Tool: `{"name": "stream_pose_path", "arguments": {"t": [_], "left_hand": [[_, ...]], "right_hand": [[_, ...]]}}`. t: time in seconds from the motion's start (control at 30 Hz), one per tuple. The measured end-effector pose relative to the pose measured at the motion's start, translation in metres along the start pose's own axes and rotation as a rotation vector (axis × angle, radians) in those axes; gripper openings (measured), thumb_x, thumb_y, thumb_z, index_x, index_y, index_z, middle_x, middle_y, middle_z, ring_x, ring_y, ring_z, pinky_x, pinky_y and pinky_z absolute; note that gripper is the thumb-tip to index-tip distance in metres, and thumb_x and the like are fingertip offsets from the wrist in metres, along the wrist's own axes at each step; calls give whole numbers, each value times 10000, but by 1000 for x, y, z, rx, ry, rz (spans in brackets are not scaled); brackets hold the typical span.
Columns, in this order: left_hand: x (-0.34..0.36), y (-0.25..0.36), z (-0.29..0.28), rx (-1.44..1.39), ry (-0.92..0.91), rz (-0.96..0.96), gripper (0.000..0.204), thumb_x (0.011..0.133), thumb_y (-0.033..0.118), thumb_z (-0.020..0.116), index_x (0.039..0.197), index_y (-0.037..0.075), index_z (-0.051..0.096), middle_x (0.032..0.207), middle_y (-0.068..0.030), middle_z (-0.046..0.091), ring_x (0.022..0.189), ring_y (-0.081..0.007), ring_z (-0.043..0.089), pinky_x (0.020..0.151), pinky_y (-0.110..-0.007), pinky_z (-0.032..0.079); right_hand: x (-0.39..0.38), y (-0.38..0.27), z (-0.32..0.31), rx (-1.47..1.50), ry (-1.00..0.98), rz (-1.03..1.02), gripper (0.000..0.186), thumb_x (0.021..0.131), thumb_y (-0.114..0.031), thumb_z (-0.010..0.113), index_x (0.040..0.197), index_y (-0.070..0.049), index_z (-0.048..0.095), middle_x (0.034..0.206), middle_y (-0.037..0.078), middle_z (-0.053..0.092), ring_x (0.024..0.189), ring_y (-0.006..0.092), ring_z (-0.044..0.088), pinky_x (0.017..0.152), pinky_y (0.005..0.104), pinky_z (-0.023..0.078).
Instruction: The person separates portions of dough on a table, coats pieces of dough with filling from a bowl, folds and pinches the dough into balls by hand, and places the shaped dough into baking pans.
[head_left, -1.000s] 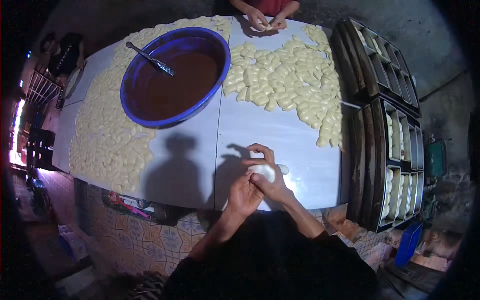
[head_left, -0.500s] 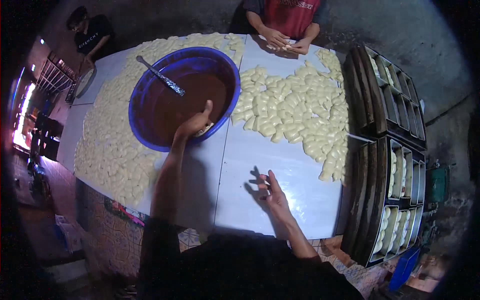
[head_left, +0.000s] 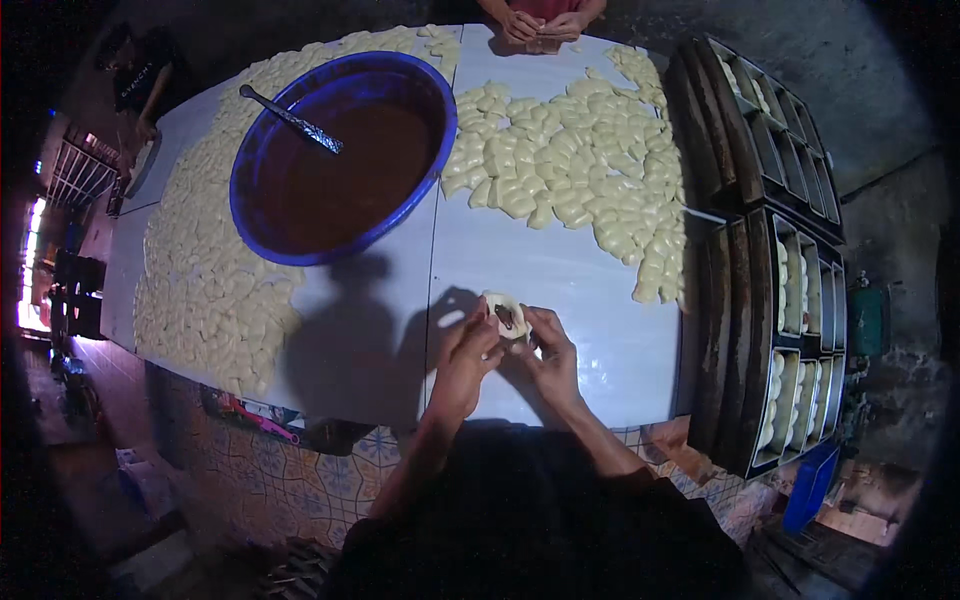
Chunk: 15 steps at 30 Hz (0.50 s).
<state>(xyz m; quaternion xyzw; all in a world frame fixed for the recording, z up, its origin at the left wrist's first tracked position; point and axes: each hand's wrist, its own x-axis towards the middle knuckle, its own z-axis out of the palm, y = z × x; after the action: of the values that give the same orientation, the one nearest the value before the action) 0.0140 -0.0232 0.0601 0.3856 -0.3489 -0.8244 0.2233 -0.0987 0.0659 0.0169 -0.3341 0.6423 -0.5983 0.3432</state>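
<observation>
The left hand (head_left: pixel 464 358) and right hand (head_left: pixel 551 358) grasp opposite sides of a dough piece (head_left: pixel 519 318) above the table (head_left: pixel 615 372), apparently keeping its dark filling (head_left: pixel 504 317) cupped. The blue basin (head_left: pixel 252 190) sits at ten-thirty, seemingly for easy reach.

Pale dough piece (head_left: pixel 518 313) held open around dark filling (head_left: pixel 505 317)

The piece is held between the left hand (head_left: pixel 463 362) and the right hand (head_left: pixel 552 364), above the white tabletop (head_left: pixel 560 268); its cream-coloured edge is spread into an uneven oval; the filling is left uncovered at the middle, ringed by dough; its underside is hidden.
</observation>
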Motion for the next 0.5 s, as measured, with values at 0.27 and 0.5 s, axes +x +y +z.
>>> {"name": "stream_pose_path", "arguments": {"t": [0.27,0.5], "left_hand": [[-22,-33,-4,554,-135,404,252,892,5,607,1136,-58,618,1066,-129,576,921,-136,617,773,-241,519],[-19,-57,1,211,-50,223,142,842,68,712,834,-27,607,813,-43,608,750,-104,615,674,-226,512]], "right_hand": [[-22,-8,-22,244,78,-239,200,781,56,678,976,13,671,1136,122,556,992,164,559,846,272,462],[-48,-10,-35,-242,-79,-271,229,830,-85,683,1045,-8,688,994,120,648,943,209,617,767,314,507]]}}
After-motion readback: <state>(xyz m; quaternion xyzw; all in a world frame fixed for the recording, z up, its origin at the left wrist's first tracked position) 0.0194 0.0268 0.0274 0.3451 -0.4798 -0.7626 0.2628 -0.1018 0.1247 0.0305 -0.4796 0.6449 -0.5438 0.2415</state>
